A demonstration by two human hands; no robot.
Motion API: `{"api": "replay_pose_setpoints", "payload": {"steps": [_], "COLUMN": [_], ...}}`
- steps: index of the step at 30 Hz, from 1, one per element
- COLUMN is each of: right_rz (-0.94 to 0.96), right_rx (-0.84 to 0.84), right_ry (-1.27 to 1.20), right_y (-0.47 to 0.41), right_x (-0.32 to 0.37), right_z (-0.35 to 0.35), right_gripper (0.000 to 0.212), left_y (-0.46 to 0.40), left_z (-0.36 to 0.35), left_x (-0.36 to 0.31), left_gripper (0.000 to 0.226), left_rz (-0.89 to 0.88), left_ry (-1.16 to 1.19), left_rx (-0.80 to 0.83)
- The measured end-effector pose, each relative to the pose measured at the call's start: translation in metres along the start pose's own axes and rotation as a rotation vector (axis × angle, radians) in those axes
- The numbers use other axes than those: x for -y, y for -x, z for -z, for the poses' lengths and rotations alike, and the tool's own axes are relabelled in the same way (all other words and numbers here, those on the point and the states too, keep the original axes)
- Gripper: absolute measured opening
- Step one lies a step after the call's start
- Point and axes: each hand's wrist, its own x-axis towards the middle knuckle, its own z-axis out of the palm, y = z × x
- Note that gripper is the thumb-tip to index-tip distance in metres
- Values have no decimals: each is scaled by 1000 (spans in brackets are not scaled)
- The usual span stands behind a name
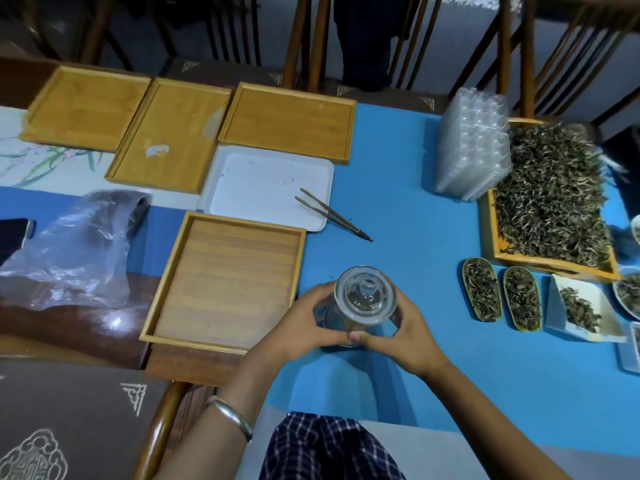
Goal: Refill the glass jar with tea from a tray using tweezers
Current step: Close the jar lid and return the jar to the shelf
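Left hand (304,320), right hand (405,336) cupping lidded glass jar (363,299), open blue mat (398,174) beyond

Right-edge dishes (635,233) cut off; jar contents (341,322) unclear.

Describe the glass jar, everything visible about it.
The glass jar is clear, round and upright on the blue table cover, seen from above. Its glass lid with a centre knob is on. The left hand and right hand cup its sides. Whether it holds any tea cannot be told.
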Motion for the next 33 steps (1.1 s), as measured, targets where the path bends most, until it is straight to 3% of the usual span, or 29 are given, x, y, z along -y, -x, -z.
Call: {"api": "replay_pose_setpoints", "payload": {"steps": [6,12,17,23,28,33], "right_rz": [44,136,234,348,414,391], "right_rx": [-234,-640,-992,-1276,-1452,-1564], "right_ry": [-92,-263,-239,-147,-81,11], "right_y": [29,91,177,330,475,599], "right_x": [52,100,140,175,177,170], "right_z": [30,94,181,290,376,440], "right_gripper": [69,72,73,59,58,53], "left_y": [-2,-10,-2,44,105,155], "left_z": [-29,-130,-257,-447,-613,-751], "left_x": [-79,-162,-229,-297,-325,-333], "left_gripper": [75,76,80,63,56,64], "left_rz": [-147,-327,-452,-595,-668,-688], "left_ry": [-58,-1,43,-9,-23,-5], "left_rx": [166,454,670,922,1109,1273]}}
